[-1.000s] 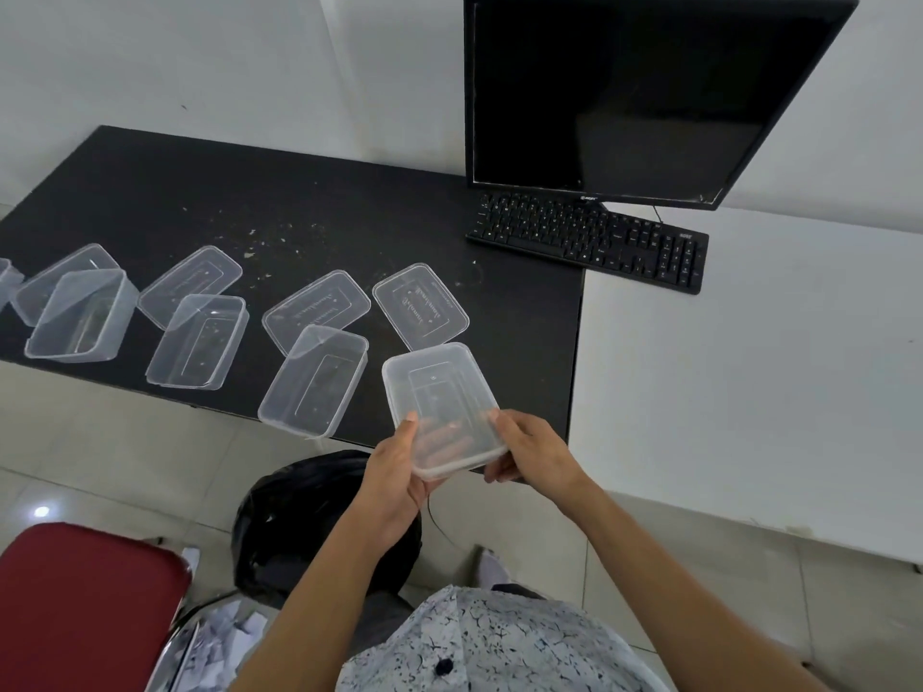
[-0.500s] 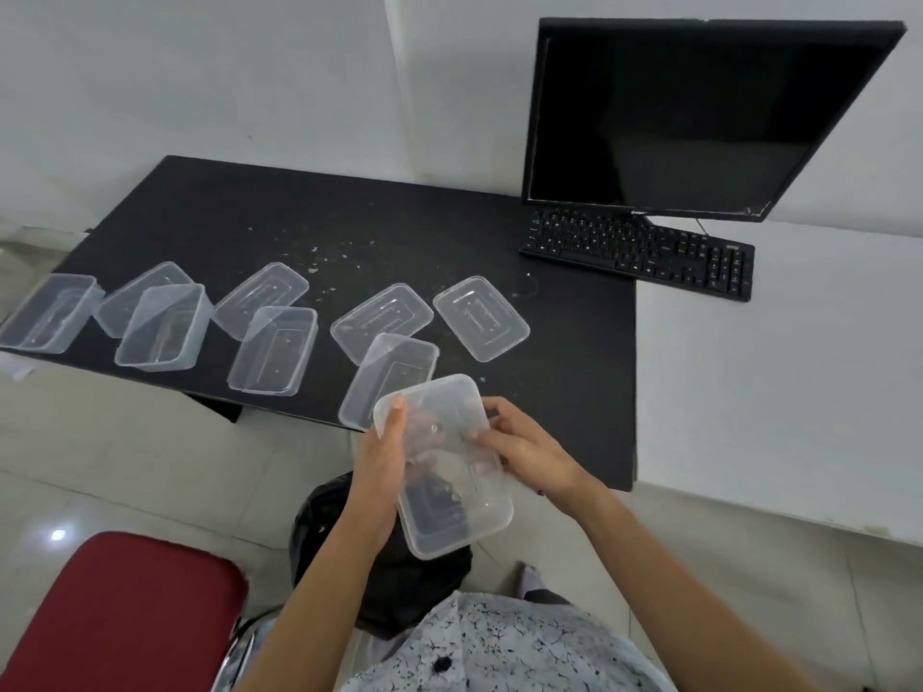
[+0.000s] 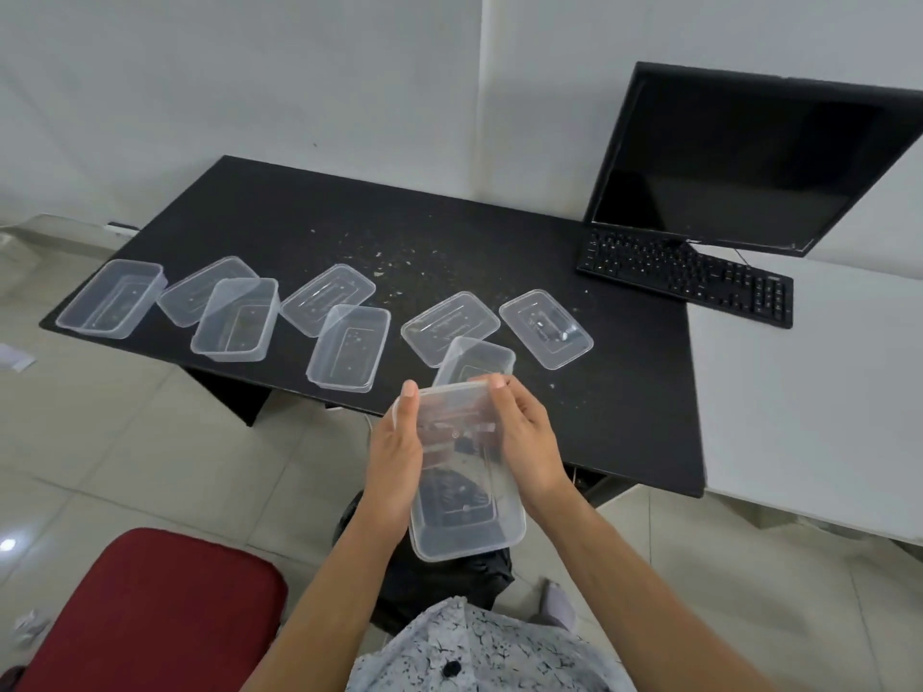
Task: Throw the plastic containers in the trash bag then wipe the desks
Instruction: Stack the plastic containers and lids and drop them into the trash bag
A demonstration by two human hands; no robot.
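Observation:
I hold one clear plastic container (image 3: 464, 511) with both hands, off the front edge of the black desk (image 3: 499, 242). My left hand (image 3: 397, 452) grips its left side and my right hand (image 3: 524, 437) grips its right side. The container hangs over a black trash bag (image 3: 439, 586) on the floor, mostly hidden behind it and my arms. Several more clear containers and lids lie in a row along the desk's front, such as a tub (image 3: 349, 347) and a lid (image 3: 545, 328). Crumbs speckle the desk's middle.
A black monitor (image 3: 749, 157) and keyboard (image 3: 684, 277) stand at the back right, across the seam with a white desk (image 3: 809, 392). A red chair seat (image 3: 155, 611) is at the lower left. Paper scraps lie on the tiled floor.
The held container has come down and toward me, from level with the desk edge to over the trash bag. The view has shifted left, showing more containers.

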